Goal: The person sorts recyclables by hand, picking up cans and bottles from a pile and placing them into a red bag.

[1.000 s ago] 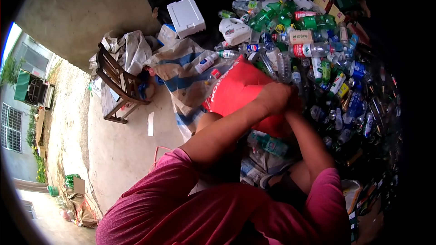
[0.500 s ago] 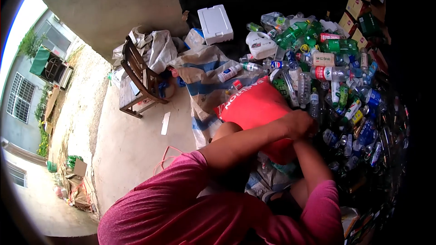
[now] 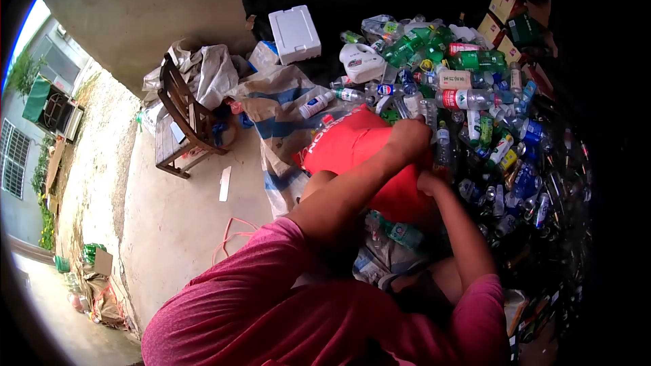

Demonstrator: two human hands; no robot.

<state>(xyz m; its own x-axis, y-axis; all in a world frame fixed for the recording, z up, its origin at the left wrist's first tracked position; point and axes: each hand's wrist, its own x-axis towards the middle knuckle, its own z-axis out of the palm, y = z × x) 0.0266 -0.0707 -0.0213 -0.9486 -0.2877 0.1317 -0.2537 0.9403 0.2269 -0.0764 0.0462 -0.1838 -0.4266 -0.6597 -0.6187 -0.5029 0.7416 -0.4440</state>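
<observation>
Red bag: on my head feed the red bag [image 3: 352, 142] sits mid-view in front of the person, looks bulged, white lettering along its upper left side
Left hand: left hand [image 3: 410, 137] at the bag's upper right edge, fingers curled closed, I read it as gripping the bag material
Right hand: right hand [image 3: 435, 179] against the bag's right side, lower than the left hand and apart from it; fingers in shadow, I can't tell if they're closed
Sleeves: pink, both forearms bare, left forearm crossing in front of the bag
Under the bag: I see a green-tinted bottle [image 3: 403, 234] just below its lower edge
Striped sheet: blue-and-white striped sheet [image 3: 277, 104] spread left of the bag, white bottle [image 3: 316, 104] lying on it
Bottle pile: bottle pile [image 3: 475, 99] right of and beyond the bag, mixed clear, green and blue, right end too dark for me to sort
White jug: white jug [image 3: 361, 62] at the pile's left edge
White box: white lidded box [image 3: 294, 34] beyond the sheet
Cartons: open cartons [image 3: 502, 3] at the pile's far end
Chair: wooden chair [image 3: 180, 118] on the concrete floor to the left, pale strip [image 3: 225, 184] and pink cord [image 3: 234, 232] lying nearer me
</observation>
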